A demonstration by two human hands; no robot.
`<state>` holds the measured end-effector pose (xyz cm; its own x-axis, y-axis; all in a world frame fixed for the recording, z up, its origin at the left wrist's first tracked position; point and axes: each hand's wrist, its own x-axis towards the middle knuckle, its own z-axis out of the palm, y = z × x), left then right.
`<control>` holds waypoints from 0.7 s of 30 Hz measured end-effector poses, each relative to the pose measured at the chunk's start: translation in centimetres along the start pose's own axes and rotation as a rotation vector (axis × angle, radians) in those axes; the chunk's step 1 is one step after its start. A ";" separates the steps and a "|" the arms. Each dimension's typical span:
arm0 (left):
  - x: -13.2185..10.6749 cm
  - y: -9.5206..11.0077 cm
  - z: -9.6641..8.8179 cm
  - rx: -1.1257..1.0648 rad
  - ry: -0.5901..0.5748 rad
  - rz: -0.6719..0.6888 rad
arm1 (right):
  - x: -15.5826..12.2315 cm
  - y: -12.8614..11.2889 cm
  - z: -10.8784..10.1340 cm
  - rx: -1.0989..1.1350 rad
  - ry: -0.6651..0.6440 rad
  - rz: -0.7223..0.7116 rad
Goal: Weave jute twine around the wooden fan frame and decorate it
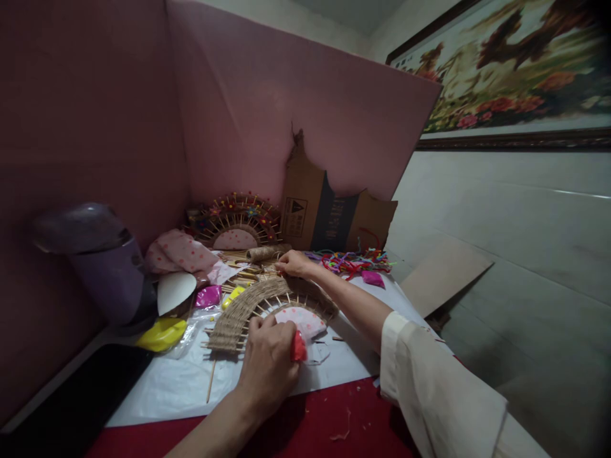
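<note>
A half-round fan of wooden sticks woven with jute twine lies on white paper, with a spotted pink fabric centre. My left hand rests closed on its near edge, with a small red piece held under the fingers. My right hand reaches over the far rim of the fan, fingers pinched at the sticks near a spool of jute twine.
A finished beaded fan leans on the pink partition. Cardboard, coloured pipe cleaners, pink spotted cloth, a purple appliance, yellow and magenta clay packets and a dark phone lie around.
</note>
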<state>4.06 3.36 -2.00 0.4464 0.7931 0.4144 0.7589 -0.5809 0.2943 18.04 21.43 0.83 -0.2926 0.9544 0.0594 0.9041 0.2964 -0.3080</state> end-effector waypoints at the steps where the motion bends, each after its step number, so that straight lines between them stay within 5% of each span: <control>1: 0.0 0.0 0.0 0.001 -0.002 -0.001 | 0.0 0.0 -0.1 -0.004 0.004 0.003; 21: 0.0 0.1 0.0 0.008 0.000 0.000 | 0.1 -0.1 0.3 -0.038 0.037 -0.034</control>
<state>4.12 3.31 -2.00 0.4463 0.7930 0.4147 0.7627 -0.5794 0.2872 17.81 21.54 0.55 -0.3128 0.9441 0.1043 0.9049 0.3295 -0.2693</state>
